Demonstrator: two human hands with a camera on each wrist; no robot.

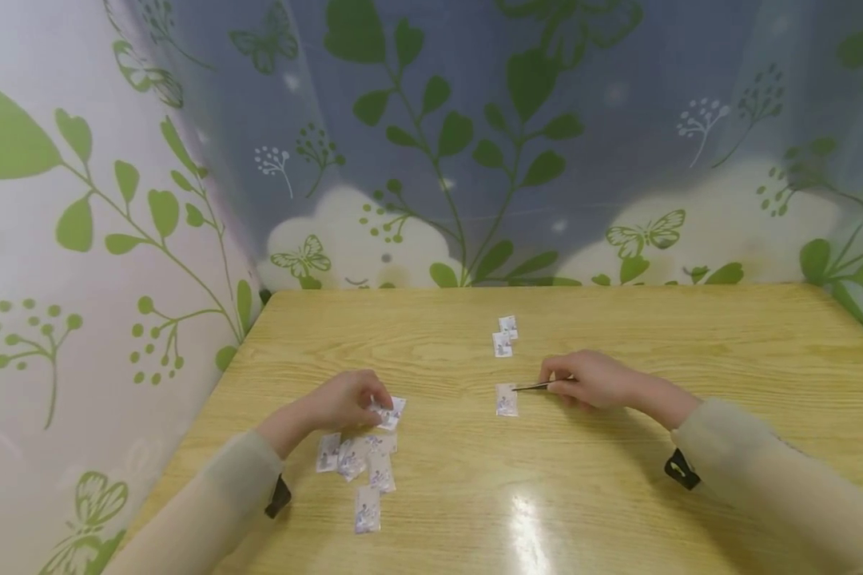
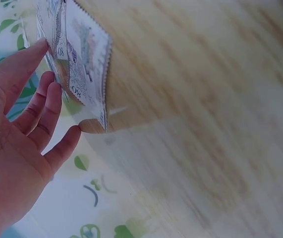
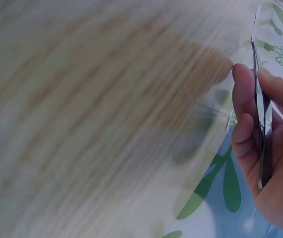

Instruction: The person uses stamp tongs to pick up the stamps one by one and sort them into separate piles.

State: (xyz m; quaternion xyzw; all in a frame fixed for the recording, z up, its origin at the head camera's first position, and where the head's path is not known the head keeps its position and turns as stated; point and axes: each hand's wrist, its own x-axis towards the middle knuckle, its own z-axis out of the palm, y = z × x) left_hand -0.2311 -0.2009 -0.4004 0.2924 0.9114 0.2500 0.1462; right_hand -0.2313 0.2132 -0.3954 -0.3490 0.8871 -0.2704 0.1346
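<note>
My left hand pinches a postage stamp at the table's left side. In the left wrist view, the perforated edges of stamps show beyond the fingertips, and an "80" can be read; how many the hand holds I cannot tell. Just below that hand several more stamps lie in a loose, partly overlapping group. My right hand grips slim metal tweezers between thumb and fingers. Their tips point left and meet the upper right of a single stamp on the table.
Two overlapping stamps lie farther back, beyond the single one. Everything rests on a light wooden table. A leaf-patterned cloth hangs along its back edge, and a pale patterned one on the left. Black straps circle both sleeved wrists.
</note>
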